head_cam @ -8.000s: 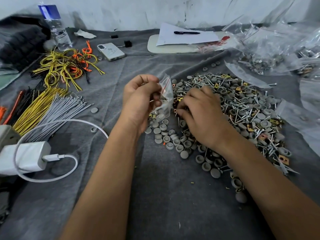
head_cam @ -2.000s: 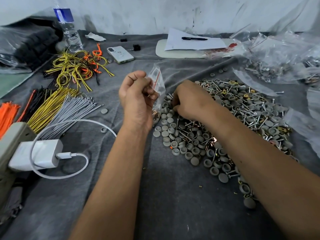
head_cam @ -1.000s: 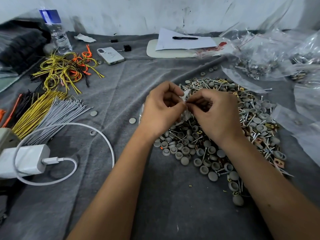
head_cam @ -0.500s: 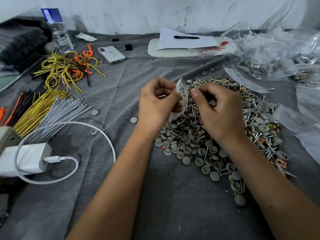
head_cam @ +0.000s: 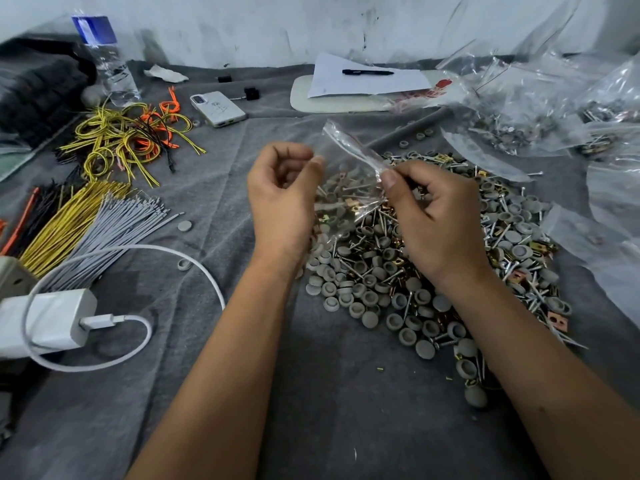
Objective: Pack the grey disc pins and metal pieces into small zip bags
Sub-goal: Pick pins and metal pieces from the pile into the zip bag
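The left hand [head_cam: 282, 199] hovers with fingers loosely curled, its fingertips at the left edge of the small zip bag [head_cam: 349, 181], seemingly pinching it. The right hand [head_cam: 433, 220] pinches the bag's right side between thumb and forefinger. The bag holds grey discs and brass pieces, above the pile of disc pins [head_cam: 415, 271].

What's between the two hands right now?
In the head view, the small zip bag spans the gap between the left hand and right hand; the right thumb and finger pinch it. Behind it lies the parts pile.
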Tool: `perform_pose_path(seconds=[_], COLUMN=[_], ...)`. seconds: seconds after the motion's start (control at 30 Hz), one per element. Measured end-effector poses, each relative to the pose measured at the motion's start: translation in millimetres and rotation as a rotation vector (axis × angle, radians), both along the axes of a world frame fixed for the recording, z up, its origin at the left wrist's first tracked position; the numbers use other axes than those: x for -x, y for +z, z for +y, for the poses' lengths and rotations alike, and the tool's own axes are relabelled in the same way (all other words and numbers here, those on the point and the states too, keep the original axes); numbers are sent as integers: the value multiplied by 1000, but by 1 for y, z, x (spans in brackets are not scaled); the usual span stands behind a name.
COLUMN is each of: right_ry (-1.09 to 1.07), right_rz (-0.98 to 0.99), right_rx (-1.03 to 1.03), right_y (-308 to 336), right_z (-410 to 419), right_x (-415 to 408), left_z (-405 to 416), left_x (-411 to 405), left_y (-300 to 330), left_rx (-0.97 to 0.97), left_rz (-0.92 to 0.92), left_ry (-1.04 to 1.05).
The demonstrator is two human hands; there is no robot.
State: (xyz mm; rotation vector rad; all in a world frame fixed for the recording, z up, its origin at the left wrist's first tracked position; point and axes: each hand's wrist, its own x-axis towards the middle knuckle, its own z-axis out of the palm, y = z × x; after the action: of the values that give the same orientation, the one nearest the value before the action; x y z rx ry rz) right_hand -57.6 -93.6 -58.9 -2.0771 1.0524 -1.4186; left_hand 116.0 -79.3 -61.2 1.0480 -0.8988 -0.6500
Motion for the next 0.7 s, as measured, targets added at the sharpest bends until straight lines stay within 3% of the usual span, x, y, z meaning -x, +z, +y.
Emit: perform_pose_path(seconds=[0.07, 0.17, 0.4, 0.6, 0.7], right_ry=[50, 104, 42, -3, -2], right_rz=[-70, -209, -557, -554, -510], right_rx=[5, -38, -231, -297, -343], right_y=[4, 7, 12, 9, 8], right_z=[1, -1, -7, -11, -11], right_x=[1, 4, 13, 13, 11], left_z=[-2, -1, 5, 7, 6], left_x=[-4, -4, -6, 1, 1], left_y=[-3, -5, -3, 1, 0], left_rx=[-40, -103, -115, -159, -135], left_rz=[-69, -154, -294, -139, -93], left_ry=[5, -191, -398, -523, -468])
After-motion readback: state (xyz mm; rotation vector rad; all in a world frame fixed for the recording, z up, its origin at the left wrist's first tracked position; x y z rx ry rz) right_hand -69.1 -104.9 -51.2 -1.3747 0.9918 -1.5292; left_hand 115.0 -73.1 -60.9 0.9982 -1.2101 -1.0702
